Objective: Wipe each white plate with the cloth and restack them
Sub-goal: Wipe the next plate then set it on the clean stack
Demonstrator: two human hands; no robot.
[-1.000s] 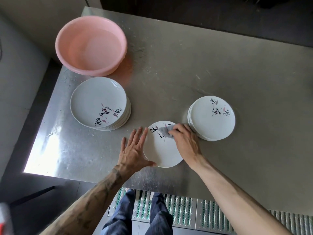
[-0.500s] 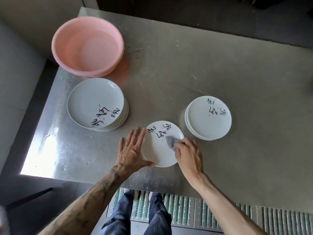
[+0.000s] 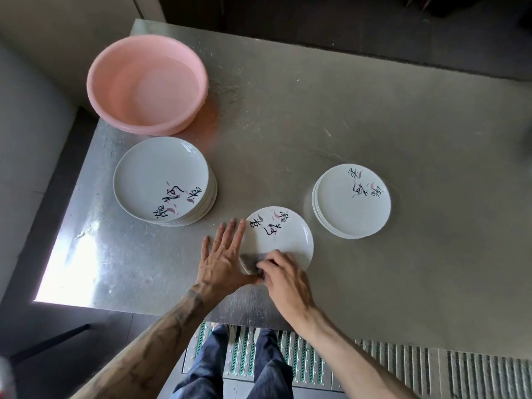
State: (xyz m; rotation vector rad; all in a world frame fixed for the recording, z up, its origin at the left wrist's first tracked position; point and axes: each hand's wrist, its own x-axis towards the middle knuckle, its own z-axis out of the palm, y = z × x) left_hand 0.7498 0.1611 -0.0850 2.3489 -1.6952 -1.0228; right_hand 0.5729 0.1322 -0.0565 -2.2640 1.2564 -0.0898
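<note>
Wiping the near edge of the single plate (image 3: 280,237) at the front of the steel table (image 3: 345,125).

My left hand (image 3: 223,260) lies flat, fingers straight, against the plate's left rim. My right hand (image 3: 283,279) curls over the grey cloth (image 3: 250,262) and pins it to the near rim, hiding most of both. The left stack (image 3: 161,180) and right stack (image 3: 352,201) flank it, but I cannot count their plates. The pink basin (image 3: 146,82) stands beyond.
</note>
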